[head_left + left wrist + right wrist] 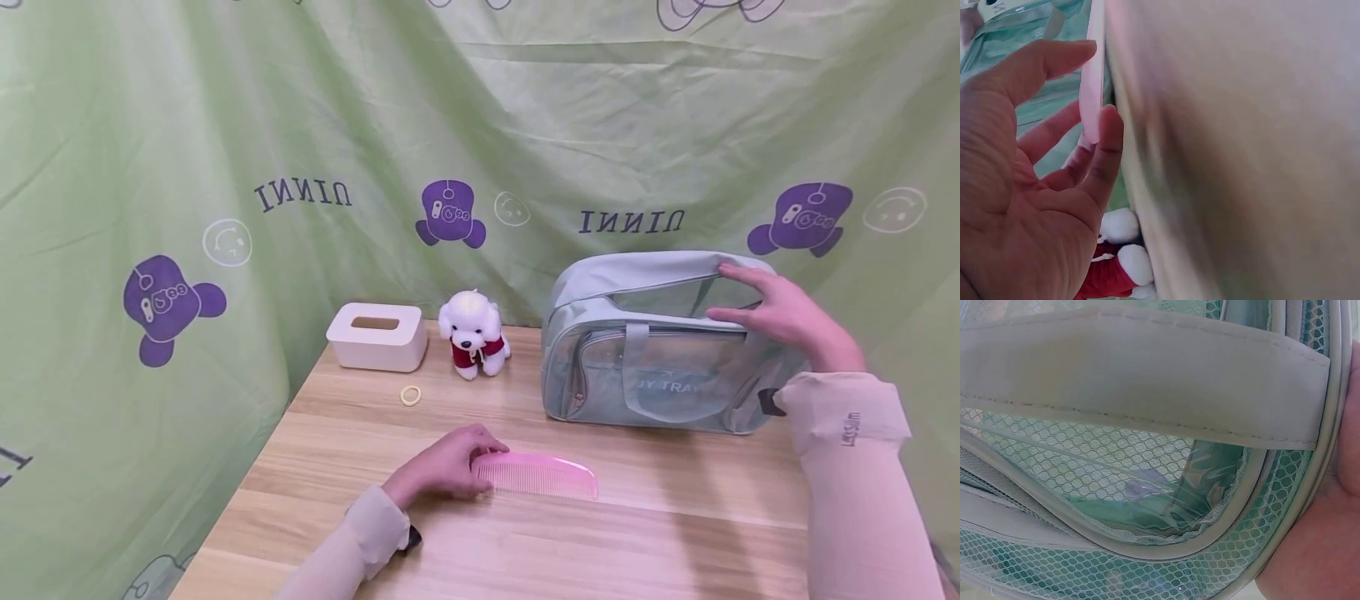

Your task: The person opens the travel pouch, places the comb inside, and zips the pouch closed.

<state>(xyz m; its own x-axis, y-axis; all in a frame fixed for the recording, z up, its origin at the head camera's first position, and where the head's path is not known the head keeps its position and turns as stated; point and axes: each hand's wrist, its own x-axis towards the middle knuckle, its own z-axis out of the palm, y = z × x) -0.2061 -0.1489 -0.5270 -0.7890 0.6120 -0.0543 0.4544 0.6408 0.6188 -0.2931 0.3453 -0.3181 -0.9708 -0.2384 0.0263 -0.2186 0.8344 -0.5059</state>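
Observation:
My left hand [452,461] pinches one end of a pink comb [551,468] low over the wooden table. The comb's teeth face the near side in the head view, and in the left wrist view thumb and fingers lie on either side of the pink comb [1092,103]. A pale grey-green travel bag [592,271] with clear panels stands upright at the right, its top open. Spread across that opening, my right hand [798,321] touches the rims with thumb and fingers fairly straight. Mesh and a strap [1147,375] of the bag fill the right wrist view.
At the back left stands a white tissue box [378,354]. Beside it sits a white plush dog [471,321] in a red jacket. A pale yellow ring [410,396] lies in front of them on the table [300,483]. A green printed curtain [375,100] hangs behind.

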